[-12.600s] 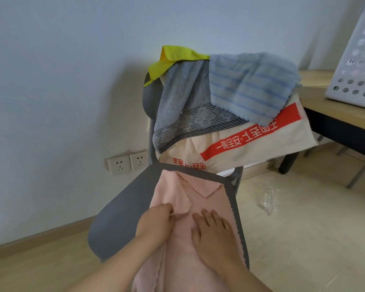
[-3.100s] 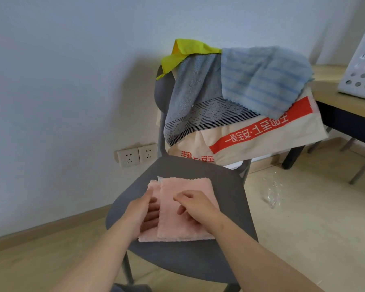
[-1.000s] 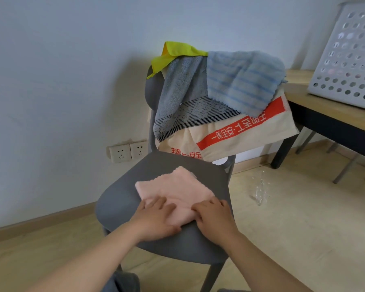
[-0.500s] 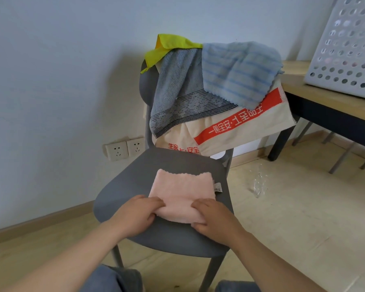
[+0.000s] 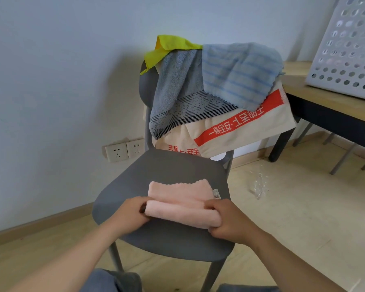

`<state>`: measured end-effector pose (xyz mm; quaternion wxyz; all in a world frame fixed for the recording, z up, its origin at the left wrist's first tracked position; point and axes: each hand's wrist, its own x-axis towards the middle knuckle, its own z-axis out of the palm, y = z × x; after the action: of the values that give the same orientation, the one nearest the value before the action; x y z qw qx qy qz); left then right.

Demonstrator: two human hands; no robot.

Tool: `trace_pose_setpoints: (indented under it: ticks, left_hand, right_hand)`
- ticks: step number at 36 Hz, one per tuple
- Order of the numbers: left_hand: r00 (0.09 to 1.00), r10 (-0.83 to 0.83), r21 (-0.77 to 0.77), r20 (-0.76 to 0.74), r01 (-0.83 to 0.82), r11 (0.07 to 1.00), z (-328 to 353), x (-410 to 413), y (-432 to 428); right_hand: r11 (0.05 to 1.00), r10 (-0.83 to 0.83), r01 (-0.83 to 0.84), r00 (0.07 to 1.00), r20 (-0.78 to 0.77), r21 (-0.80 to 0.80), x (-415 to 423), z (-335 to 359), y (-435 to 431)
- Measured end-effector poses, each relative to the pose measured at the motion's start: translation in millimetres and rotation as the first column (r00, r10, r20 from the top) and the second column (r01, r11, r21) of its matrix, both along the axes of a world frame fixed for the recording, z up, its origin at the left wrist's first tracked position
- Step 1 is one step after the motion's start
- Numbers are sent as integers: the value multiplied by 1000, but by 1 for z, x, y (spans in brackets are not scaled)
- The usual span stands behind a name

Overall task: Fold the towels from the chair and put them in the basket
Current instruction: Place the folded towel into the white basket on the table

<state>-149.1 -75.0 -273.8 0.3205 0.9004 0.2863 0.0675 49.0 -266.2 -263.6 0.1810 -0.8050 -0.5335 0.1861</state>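
Head: left hand (image 5: 129, 213), right hand (image 5: 230, 222), grips around pink towel (image 5: 177, 197) on grey chair (image 5: 173, 167).

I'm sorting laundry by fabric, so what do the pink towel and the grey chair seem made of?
Pink towel: soft fuzzy cloth, perhaps microfibre; matte nap, scalloped edge. Grey chair: probably moulded plastic; smooth, seamless seat with dull sheen.

Pink towel (image 5: 178, 200), near edge rolled up, on grey chair seat (image 5: 167, 165).
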Motion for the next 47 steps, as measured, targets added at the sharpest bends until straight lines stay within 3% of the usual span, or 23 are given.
trace_pose_setpoints:
  ticks: [7,11,15,18,24,30,33,35,37,40,43,45,47]
  left_hand:
    - [986,136,-224,96,-112,968,-3,11,3]
    - [973,216,-201,81,-196,960,-3,20,4]
    - [955,287,-192,74,-269,944,-4,30,3]
    - [931,360,-178,51,-346,921,-7,36,4]
    - [880,475,-89,-19,-474,876,-9,47,3]
    - [833,554,-91,-13,-552,829,-6,48,2]
    - [833,554,-84,-10,-553,829,-3,47,0]
    - [829,559,-96,1,-556,826,1,48,0]
    - [849,519,51,96,-525,849,3,49,-3]
    - [903,275,313,331,-379,871,3,57,-7]
    - [988,96,348,120,-133,928,-2,67,-8]
    - [993,85,304,-85,-55,951,-13,68,-3]
    - [982,101,276,-161,-53,960,-21,66,1]
  right_hand:
    - [998,-58,58,998,-14,-16,10,-7,1]
    - [992,-120,123,990,-72,36,12,-15,1]
    - [937,-282,313,939,-199,153,11,-14,16]
    - [892,-395,437,879,-267,119,9,-10,32]
    - [805,-584,593,797,-153,18,10,-7,54]
    - [770,-636,638,768,-75,12,4,-9,63]
    - [770,-632,635,773,-60,63,-2,-4,64]
    - [785,-617,602,781,92,148,-3,-2,66]
    - [819,-568,502,779,265,277,-8,1,70]
    - [881,-356,159,843,404,445,-15,1,80]
    - [985,-74,4,914,400,174,-19,-10,90]
    - [999,-44,38,927,371,24,-13,-21,92]
    - [997,-65,75,928,368,-12,-9,-25,92]
